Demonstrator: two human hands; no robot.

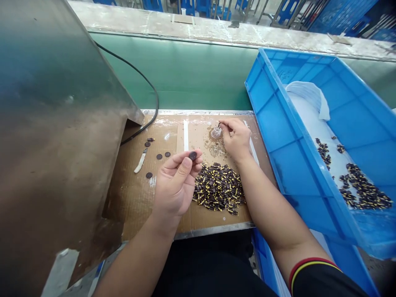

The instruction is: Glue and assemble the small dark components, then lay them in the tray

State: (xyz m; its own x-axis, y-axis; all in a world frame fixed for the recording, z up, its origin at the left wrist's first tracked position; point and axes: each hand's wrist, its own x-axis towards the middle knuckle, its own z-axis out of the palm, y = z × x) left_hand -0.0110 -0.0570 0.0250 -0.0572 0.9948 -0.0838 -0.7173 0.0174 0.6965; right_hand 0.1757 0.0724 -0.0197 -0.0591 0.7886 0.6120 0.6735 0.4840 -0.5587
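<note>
Between the thumb and fingers of my left hand [176, 181] is a dark round disc [192, 156], held above the cardboard-covered bench. My right hand [233, 136] pinches a small dark piece [219, 124] at the rim of a small clear glass container [216, 132], which stands on a wet patch of the cardboard. A heap of small black parts with yellow ends [218, 187] lies nearer to me, between my two forearms. Several more dark discs [159, 156] are spread over the left part of the bench.
A large blue crate [278, 119] on the right holds white sheeting and more black-yellow parts [365, 185]. A metal housing [58, 111] rises at the left. A white-handled knife [141, 161] and black cable [148, 80] are nearby. Behind is a green belt [201, 74].
</note>
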